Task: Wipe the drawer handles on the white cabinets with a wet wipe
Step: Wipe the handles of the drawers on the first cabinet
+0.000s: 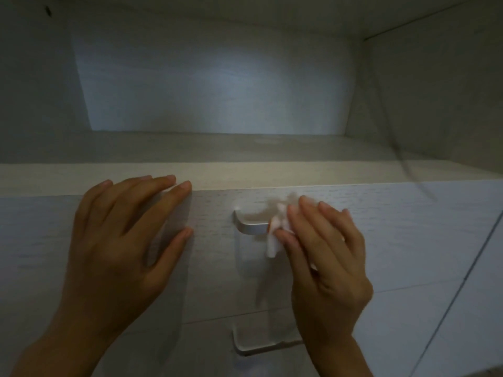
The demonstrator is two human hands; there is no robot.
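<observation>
We wipe the top drawer's handle.

Our right hand (324,257) pinches the white wipe (275,238) between thumb and fingers and holds it against the right part of the metal handle (251,227), so the handle's left end shows bare. Our left hand (117,240) lies flat and spread on the drawer (408,227) front, left of the handle, with its fingertips at the top edge. A lower handle (261,345) sits on the drawer below, partly behind our right wrist. Above the drawers is a dim shelf (217,148).
</observation>
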